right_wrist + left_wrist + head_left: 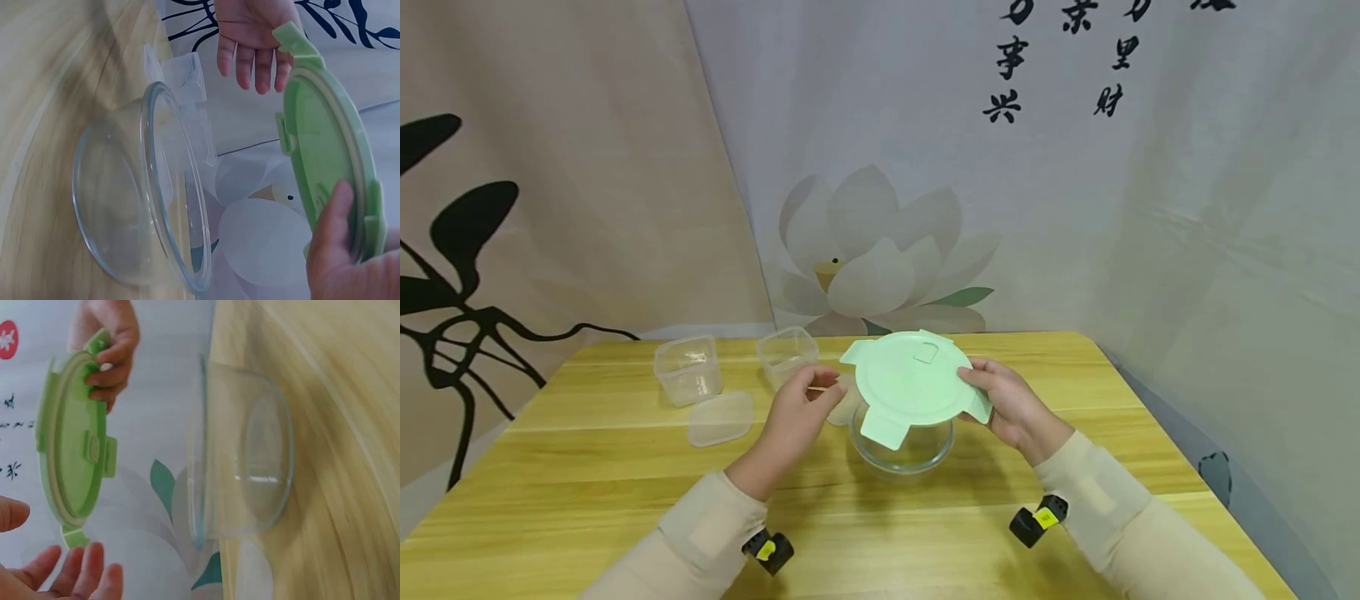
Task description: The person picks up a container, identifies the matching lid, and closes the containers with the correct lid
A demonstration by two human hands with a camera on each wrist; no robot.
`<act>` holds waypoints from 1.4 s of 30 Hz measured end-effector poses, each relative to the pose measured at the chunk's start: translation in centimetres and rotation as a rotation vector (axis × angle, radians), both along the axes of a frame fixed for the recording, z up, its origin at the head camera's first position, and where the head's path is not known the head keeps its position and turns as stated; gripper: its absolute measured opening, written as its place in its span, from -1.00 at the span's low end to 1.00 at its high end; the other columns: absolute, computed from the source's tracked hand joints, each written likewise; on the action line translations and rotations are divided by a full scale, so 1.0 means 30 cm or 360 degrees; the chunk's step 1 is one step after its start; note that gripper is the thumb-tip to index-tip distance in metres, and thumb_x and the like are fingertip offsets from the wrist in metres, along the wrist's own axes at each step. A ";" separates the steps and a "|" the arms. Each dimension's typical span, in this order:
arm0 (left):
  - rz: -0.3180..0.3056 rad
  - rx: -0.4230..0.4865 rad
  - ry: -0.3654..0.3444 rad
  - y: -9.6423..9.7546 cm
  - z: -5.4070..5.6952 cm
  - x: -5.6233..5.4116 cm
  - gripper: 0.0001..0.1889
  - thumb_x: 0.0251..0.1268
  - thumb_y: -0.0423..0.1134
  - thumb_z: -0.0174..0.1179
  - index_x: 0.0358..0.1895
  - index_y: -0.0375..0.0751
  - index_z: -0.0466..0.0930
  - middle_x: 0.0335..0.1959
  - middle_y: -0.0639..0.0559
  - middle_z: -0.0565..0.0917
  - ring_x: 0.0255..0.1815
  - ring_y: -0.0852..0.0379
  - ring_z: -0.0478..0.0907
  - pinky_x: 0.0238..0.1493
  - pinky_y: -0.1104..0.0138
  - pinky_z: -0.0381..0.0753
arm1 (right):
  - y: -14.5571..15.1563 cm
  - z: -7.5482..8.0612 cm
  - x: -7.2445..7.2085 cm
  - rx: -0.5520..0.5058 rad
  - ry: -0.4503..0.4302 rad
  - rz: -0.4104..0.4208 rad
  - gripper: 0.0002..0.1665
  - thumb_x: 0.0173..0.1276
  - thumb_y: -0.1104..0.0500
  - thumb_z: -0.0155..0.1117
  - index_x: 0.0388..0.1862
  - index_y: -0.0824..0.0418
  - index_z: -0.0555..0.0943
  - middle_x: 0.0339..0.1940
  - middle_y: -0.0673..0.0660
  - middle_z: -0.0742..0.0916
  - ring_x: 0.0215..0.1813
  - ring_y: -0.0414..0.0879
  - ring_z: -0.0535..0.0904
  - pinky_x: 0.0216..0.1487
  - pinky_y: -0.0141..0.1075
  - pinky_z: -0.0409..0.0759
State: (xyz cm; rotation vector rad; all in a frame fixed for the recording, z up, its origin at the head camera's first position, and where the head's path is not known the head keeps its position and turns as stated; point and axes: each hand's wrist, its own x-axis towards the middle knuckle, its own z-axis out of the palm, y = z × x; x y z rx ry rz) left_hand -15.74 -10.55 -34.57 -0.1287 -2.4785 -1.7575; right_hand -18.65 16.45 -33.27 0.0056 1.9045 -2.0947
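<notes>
My right hand grips a light green round lid with flap clips by its right edge. The lid is held tilted above a clear round glass bowl, apart from its rim. In the right wrist view the lid's underside and its pale sealing ring show. Close to the lid's left side is my left hand, its fingers loosely bent and holding nothing. In the left wrist view the left fingertips are near one clip; whether they touch it I cannot tell.
Two clear plastic containers stand at the back left of the wooden table. A translucent lid lies before them, and another pale lid lies partly hidden behind the bowl. A printed curtain hangs behind the table.
</notes>
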 end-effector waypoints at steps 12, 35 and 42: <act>-0.0056 0.0264 -0.0262 0.040 -0.014 0.001 -0.63 0.40 -0.15 0.12 0.11 -0.35 0.50 -0.19 -0.12 0.64 -0.22 0.04 0.64 -0.05 0.07 0.61 | -0.029 -0.026 0.025 -0.0003 0.0005 -0.0052 -0.49 0.55 0.17 -0.07 0.35 0.41 0.21 -0.18 0.02 0.61 -0.28 -0.22 0.61 -0.24 -0.32 0.59; 0.0090 0.0458 -0.0414 0.029 -0.017 -0.012 -0.79 0.36 -0.36 0.13 -0.03 -0.39 0.45 -0.35 -0.03 0.54 -0.49 0.16 0.54 -0.31 0.29 0.62 | -0.080 -0.027 0.026 0.0112 -0.0047 -0.0068 -0.48 0.51 0.20 -0.02 0.37 0.35 0.23 -0.05 0.14 0.57 -0.24 -0.18 0.60 -0.26 -0.37 0.59; 0.0057 0.0491 -0.0440 0.022 -0.001 -0.009 -0.75 0.37 -0.37 0.10 0.02 -0.43 0.41 -0.32 -0.05 0.51 -0.50 0.17 0.53 -0.33 0.28 0.63 | -0.081 -0.023 0.023 0.0198 -0.0043 -0.0056 -0.48 0.48 0.19 0.02 0.34 0.35 0.25 -0.10 0.11 0.60 -0.25 -0.19 0.60 -0.27 -0.36 0.57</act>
